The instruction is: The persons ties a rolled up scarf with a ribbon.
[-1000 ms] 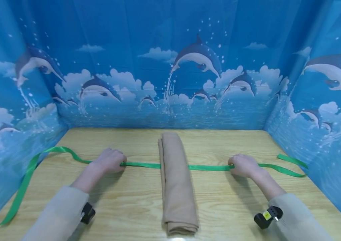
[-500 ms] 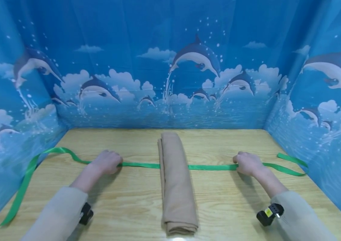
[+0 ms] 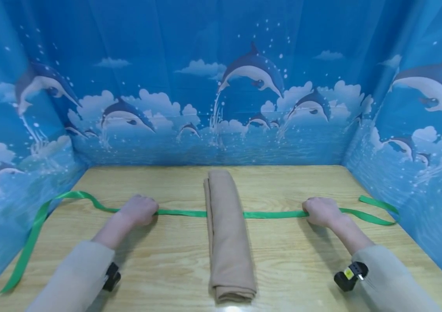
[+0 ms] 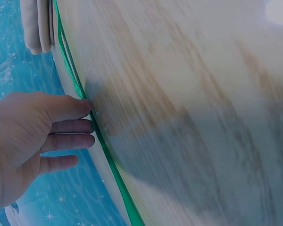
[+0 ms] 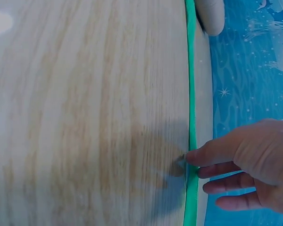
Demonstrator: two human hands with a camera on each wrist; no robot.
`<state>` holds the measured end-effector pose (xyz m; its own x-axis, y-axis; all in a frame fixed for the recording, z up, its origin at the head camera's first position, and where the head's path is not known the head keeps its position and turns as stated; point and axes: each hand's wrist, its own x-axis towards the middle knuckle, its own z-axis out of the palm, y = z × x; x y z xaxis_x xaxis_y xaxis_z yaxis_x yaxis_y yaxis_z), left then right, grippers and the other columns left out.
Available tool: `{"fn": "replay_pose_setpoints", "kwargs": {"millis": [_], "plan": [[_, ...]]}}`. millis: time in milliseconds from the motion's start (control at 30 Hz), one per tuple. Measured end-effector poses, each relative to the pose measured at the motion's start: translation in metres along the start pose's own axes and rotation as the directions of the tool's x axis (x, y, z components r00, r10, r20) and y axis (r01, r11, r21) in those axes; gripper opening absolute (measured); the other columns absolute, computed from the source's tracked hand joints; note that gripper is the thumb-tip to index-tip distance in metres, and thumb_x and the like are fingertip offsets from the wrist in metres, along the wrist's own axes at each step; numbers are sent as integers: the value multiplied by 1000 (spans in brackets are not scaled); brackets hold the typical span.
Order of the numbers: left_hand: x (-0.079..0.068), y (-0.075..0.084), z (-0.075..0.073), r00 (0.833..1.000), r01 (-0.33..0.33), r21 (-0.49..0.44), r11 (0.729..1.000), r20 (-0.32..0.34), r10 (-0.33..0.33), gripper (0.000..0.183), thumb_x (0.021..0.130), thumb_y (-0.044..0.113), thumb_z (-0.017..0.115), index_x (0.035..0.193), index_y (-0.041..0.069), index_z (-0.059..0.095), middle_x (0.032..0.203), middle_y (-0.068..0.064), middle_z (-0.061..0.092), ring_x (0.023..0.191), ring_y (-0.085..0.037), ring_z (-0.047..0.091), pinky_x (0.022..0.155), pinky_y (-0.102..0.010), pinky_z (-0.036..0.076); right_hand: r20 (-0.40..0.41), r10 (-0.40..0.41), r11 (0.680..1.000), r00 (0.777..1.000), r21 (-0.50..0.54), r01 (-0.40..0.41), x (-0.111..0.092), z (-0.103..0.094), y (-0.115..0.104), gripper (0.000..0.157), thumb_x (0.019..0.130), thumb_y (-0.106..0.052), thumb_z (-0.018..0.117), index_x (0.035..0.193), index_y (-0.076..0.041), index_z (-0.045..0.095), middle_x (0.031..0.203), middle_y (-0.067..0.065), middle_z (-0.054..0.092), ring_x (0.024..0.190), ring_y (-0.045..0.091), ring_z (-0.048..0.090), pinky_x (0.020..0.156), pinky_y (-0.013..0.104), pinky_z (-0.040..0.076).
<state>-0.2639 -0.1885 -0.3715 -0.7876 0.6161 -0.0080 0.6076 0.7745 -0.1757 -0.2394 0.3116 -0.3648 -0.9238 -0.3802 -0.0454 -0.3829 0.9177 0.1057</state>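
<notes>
A long green ribbon (image 3: pixel 181 212) runs crosswise over the table. Its middle is hidden beneath a folded brown cloth (image 3: pixel 229 229), a narrow bundle pointing away from me. My left hand (image 3: pixel 139 210) pinches the ribbon to the left of the cloth; in the left wrist view the thumb tip (image 4: pixel 85 107) meets it while the other fingers lie loosely alongside. On the cloth's right, my right hand (image 3: pixel 322 211) pinches the ribbon's other side, its thumb tip (image 5: pixel 192 157) right at the ribbon's edge in the right wrist view. Between the hands and cloth, the ribbon lies nearly straight.
The ribbon's left tail (image 3: pixel 31 242) curves down toward the near left table edge. Its right tail (image 3: pixel 373 219) loops back at the right edge. A blue dolphin-print curtain (image 3: pixel 181 78) encloses the wooden table (image 3: pixel 158 268) at the back and sides.
My right hand has shifted right along the ribbon, away from the cloth. The left hand has drawn slightly left. The cloth has stayed in place.
</notes>
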Motion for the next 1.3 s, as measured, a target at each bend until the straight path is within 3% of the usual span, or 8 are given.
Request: {"fn": "replay_pose_setpoints", "kwargs": {"millis": [367, 667, 967, 1167, 1300], "plan": [[6, 7, 7, 999, -37, 71, 997, -5, 37, 19, 72, 4, 68, 62, 11, 54, 65, -3, 60, 62, -21, 58, 60, -38, 49, 17, -39, 997, 999, -60, 40, 6, 9, -1, 23, 78, 7, 58, 68, -12, 49, 66, 1, 51, 60, 17, 47, 52, 34, 40], [10, 8, 13, 999, -49, 123, 991, -15, 51, 15, 76, 6, 68, 66, 8, 57, 65, -5, 59, 61, -22, 58, 57, -36, 49, 19, -59, 993, 998, -100, 60, 11, 10, 2, 20, 81, 6, 57, 70, -10, 52, 66, 5, 53, 62, 23, 54, 53, 38, 47], [8, 9, 12, 999, -2, 118, 993, -33, 6, 12, 72, 4, 69, 69, 7, 57, 67, -6, 60, 62, -22, 58, 57, -37, 48, 29, -12, 997, 1000, -72, 14, 10, 6, 8, 23, 75, 9, 51, 65, -12, 51, 71, 6, 54, 66, 24, 55, 58, 41, 48], [6, 10, 14, 993, 33, 147, 989, -119, -16, 18, 71, 9, 71, 71, 6, 53, 66, -8, 59, 61, -24, 58, 58, -40, 47, 38, 57, 998, 998, -34, -55, 8, 5, 11, 20, 76, 5, 53, 64, -11, 53, 66, 3, 53, 60, 18, 51, 53, 39, 47], [6, 11, 15, 987, 74, 175, 982, -152, -48, 15, 71, 4, 67, 71, 5, 52, 64, -8, 58, 58, -24, 58, 58, -40, 48, 16, 99, 995, 995, -15, -99, 7, 5, 12, 21, 80, 2, 50, 64, -11, 52, 61, 2, 49, 54, 16, 45, 47, 35, 42]]}}
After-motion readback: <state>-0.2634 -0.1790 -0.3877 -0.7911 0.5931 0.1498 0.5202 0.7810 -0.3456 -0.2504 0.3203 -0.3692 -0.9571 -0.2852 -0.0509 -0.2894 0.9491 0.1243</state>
